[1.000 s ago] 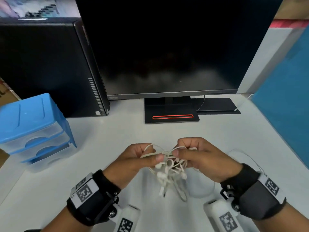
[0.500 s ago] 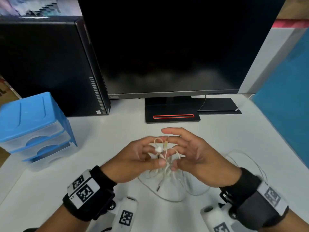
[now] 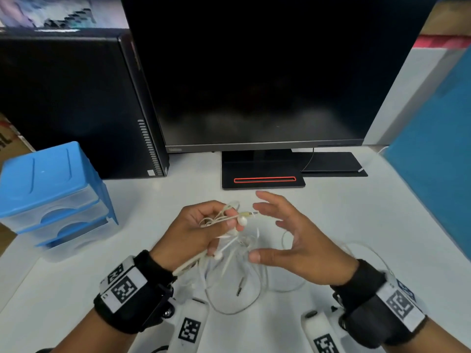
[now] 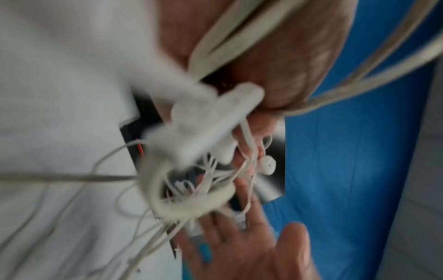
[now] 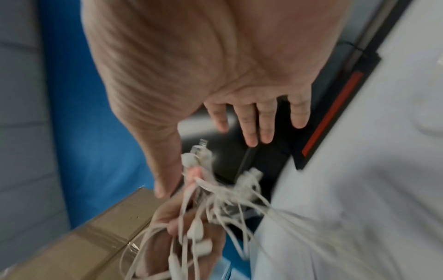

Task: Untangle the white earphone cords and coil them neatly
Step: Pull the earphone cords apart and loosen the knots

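Observation:
A tangle of white earphone cords hangs from my left hand, whose fingers are curled round the knot just above the white desk. An earbud and a jack plug stick out past the fingertips. Loose loops trail on the desk below. My right hand is spread beside the tangle, fingers straight, holding nothing. The left wrist view shows the blurred cords and an earbud. The right wrist view shows my straight fingers above the cords.
A black monitor on its stand faces me at the back. A black computer tower stands at the left, with a blue plastic drawer unit in front of it. A blue panel borders the right side.
My right hand has let go of the cords and spread its fingers wide. My left hand keeps the knot and has lifted it slightly; more cord now lies loose on the desk.

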The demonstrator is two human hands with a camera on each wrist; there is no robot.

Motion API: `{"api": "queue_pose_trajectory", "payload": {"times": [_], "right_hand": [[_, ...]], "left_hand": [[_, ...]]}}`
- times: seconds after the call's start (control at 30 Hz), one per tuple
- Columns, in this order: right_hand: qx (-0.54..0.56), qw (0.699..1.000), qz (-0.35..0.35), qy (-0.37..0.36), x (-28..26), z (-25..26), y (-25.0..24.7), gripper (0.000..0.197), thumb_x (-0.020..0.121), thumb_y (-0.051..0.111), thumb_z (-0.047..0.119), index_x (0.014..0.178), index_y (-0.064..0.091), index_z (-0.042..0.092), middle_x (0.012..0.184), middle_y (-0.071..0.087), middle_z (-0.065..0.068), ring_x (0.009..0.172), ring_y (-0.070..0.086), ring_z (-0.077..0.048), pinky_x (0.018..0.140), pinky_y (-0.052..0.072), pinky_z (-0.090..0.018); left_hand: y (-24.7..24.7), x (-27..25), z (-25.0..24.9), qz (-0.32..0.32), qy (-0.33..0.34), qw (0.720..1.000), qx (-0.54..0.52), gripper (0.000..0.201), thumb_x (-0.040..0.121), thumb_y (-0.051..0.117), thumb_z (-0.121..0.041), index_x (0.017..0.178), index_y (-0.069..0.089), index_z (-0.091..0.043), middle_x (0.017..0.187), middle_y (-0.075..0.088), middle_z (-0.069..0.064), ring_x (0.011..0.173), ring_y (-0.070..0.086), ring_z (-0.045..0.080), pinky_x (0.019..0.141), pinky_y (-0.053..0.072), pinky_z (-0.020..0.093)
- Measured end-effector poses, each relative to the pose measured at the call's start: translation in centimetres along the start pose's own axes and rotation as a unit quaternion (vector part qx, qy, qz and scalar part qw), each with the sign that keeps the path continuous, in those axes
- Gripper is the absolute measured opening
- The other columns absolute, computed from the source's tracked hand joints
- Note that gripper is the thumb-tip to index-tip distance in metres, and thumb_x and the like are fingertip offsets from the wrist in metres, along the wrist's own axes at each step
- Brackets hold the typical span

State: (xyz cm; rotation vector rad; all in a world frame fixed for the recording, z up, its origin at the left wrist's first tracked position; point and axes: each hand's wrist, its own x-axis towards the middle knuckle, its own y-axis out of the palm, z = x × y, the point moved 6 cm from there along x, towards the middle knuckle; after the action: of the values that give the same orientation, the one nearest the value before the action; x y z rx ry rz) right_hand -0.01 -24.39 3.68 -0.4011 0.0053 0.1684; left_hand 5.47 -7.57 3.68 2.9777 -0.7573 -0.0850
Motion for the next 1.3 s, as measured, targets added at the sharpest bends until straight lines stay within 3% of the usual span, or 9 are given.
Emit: {"api": "queue_pose_trajectory", "payload": {"times": [0.17,0.23,0.33,0.4,0.57,0.7,0.87,1.07,1.3], "right_hand": [[0.059,0.979,0.177,0.08,-0.2,-2.9,3.4,0.123,0.061,0.09,0.044,0.148,0.004,0.052,0.151,0.044,0.011,0.141,0.028,0.007,0.119,0.021,-0.027],[0.041,0.97,0.226,0.084,-0.5,-3.5,4.2,0.103,0.069,0.088,0.035,0.146,0.021,0.048,0.128,0.063,0.009,0.129,0.048,0.002,0.115,0.03,-0.03],[0.018,0.965,0.247,0.086,-0.7,-4.0,4.8,0.042,0.079,0.082,0.024,0.115,0.061,0.027,0.069,0.062,0.002,0.069,0.063,-0.012,0.078,0.05,-0.037],[0.026,0.977,0.199,0.076,-0.2,-3.9,3.7,0.03,0.079,0.081,0.019,0.103,0.063,0.019,0.061,0.053,0.006,0.053,0.051,-0.009,0.059,0.048,-0.033],[0.009,0.998,0.007,0.065,1.1,-4.0,-3.4,0.045,0.061,0.088,0.037,0.101,0.07,0.028,0.075,0.064,0.003,0.072,0.056,-0.011,0.072,0.041,-0.027],[0.001,0.995,-0.082,0.052,0.8,-3.2,-8.5,0.006,0.082,0.075,0.015,0.077,0.077,0.011,0.067,0.067,-0.014,0.067,0.055,-0.014,0.07,0.043,-0.026],[-0.001,0.975,-0.223,-0.001,-0.3,-1.1,-12.6,0.014,0.093,0.059,-0.003,0.086,0.071,0.0,0.053,0.065,0.019,0.047,0.055,0.008,0.048,0.037,-0.001],[-0.012,0.901,-0.422,-0.099,-2.2,0.7,-16.2,0.018,0.091,0.068,0.019,0.075,0.069,0.027,0.058,0.066,0.02,0.051,0.051,0.004,0.054,0.04,-0.008],[-0.043,0.842,-0.511,-0.168,-5.1,4.1,-17.7,0.015,0.092,0.062,0.037,0.077,0.063,0.038,0.058,0.061,0.023,0.052,0.047,0.001,0.054,0.039,-0.016]], "left_hand": [[-1.3,0.4,-0.1,0.007,-0.035,0.975,-0.22,0.056,0.055,0.089,-0.044,0.108,0.074,-0.035,0.084,0.074,0.004,0.028,0.036,0.002,0.036,0.038,0.012],[-1.8,0.5,-0.4,0.022,-0.047,0.957,-0.285,0.075,0.049,0.094,-0.041,0.119,0.068,-0.036,0.084,0.074,0.002,0.026,0.039,0.002,0.033,0.041,0.013],[-2.8,0.6,-0.8,0.04,-0.048,0.943,-0.327,0.079,0.056,0.092,-0.033,0.129,0.061,-0.034,0.078,0.071,0.0,0.027,0.042,0.003,0.031,0.042,0.014],[-3.8,0.8,-0.9,0.023,-0.043,0.943,-0.331,0.06,0.068,0.084,-0.029,0.125,0.064,-0.032,0.075,0.067,-0.002,0.028,0.041,0.002,0.031,0.043,0.015],[-8.3,1.3,-0.9,-0.096,-0.032,0.969,-0.223,0.031,0.097,0.044,-0.025,0.119,0.065,-0.03,0.082,0.067,-0.004,0.035,0.036,0.003,0.036,0.041,0.016],[-11.5,1.2,-0.4,-0.176,-0.039,0.978,-0.103,0.022,0.095,0.053,-0.016,0.105,0.071,-0.023,0.087,0.073,-0.002,0.044,0.051,0.005,0.043,0.045,0.016],[-11.3,1.5,1.0,-0.189,-0.038,0.98,0.048,0.003,0.084,0.069,-0.009,0.084,0.07,-0.012,0.069,0.069,0.002,0.047,0.056,0.009,0.04,0.039,0.015],[-8.5,2.2,2.7,-0.017,-0.041,0.992,0.114,0.034,0.06,0.091,-0.015,0.066,0.058,-0.006,0.078,0.066,0.016,0.074,0.065,0.02,0.067,0.052,0.018],[-10.5,2.3,4.3,-0.039,-0.076,0.975,0.204,0.071,0.036,0.091,-0.061,0.06,0.056,-0.004,0.067,0.061,0.022,0.067,0.048,0.026,0.069,0.034,0.038]]}}
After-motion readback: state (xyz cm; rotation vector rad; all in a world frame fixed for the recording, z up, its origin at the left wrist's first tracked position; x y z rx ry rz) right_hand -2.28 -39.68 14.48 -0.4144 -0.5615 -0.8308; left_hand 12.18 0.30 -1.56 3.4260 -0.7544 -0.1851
